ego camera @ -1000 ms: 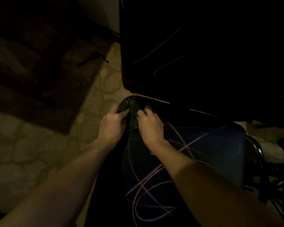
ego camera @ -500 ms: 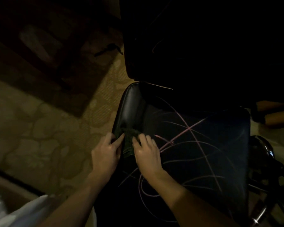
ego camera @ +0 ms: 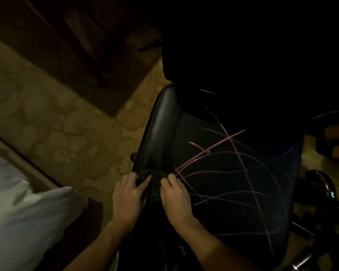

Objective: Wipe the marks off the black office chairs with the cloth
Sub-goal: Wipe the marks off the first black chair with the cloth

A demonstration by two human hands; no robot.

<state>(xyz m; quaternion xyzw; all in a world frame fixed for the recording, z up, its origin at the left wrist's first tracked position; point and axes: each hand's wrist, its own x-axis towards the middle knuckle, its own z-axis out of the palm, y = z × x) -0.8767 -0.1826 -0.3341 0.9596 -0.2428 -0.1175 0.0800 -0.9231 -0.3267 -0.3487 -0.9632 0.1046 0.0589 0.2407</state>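
Single head camera, up above the black chair seat (ego camera: 233, 173), facing steeply down and forward, close in, patterned carpet (ego camera: 57, 124) left of the seat

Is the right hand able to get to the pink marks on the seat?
Probably yes. The right hand holds the cloth beside the nearest pink marks, and nothing lies on the seat between them.

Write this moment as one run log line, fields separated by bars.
left hand: holds cloth | right hand: holds cloth | cloth: on chair seat left edge | pink marks: still there
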